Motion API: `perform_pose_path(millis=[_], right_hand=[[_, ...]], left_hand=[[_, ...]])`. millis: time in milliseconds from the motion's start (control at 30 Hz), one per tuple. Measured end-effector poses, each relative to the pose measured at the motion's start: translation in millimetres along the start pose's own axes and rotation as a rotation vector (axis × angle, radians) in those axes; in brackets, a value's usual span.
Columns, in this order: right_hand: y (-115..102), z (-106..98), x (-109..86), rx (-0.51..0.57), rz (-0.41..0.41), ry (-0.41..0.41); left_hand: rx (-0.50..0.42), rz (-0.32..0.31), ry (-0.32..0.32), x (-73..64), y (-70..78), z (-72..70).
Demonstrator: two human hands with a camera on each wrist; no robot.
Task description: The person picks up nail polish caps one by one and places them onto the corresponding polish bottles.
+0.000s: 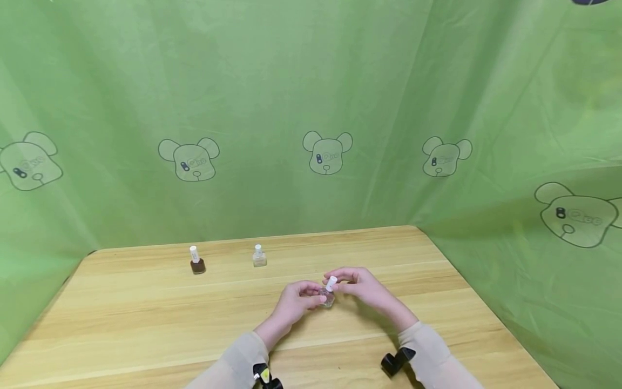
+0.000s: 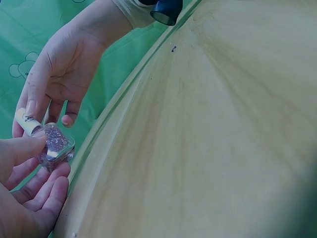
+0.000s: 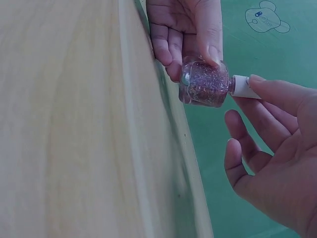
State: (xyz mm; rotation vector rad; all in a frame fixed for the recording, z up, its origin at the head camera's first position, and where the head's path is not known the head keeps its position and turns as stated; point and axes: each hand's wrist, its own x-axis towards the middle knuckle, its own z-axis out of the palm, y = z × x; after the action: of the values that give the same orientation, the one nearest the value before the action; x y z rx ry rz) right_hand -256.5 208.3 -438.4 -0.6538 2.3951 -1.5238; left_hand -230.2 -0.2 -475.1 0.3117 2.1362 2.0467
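Note:
A small clear nail polish bottle (image 3: 205,84) with pinkish glitter inside is held between both hands above the table. My left hand (image 1: 297,301) pinches its glass body between thumb and fingers. The white cap (image 3: 244,87) is pinched by the thumb and index finger of my right hand (image 1: 366,292), whose other fingers are loosely bent. In the head view the bottle tilts, its cap leaning up to the right. A narrow neck shows between cap and glass in the right wrist view.
A dark nail polish bottle (image 1: 197,266) with a white cap stands at the back left of the wooden table (image 1: 146,313). Right of it stands a clear nail polish bottle (image 1: 259,259), also white-capped. Green curtains (image 1: 262,205) with bear faces hang behind and beside the table.

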Motion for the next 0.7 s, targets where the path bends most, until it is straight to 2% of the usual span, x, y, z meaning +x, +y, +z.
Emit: perform_pose_path(millis=[433,567,700], right_hand=[[-0.3,7.9,1.0,-0.054,0.060,0.145],[1.1,9.0,1.6,-0.056,0.053,0.153],[3.1,6.7,2.0,-0.064,0.039,0.124]], left_hand=[[0.012,0.006,-0.005,-1.5,1.3,0.8],[0.019,-0.005,-0.011,-2.6,2.8,0.7],[0.019,-0.008,-0.010,-3.4,4.0,0.6]])
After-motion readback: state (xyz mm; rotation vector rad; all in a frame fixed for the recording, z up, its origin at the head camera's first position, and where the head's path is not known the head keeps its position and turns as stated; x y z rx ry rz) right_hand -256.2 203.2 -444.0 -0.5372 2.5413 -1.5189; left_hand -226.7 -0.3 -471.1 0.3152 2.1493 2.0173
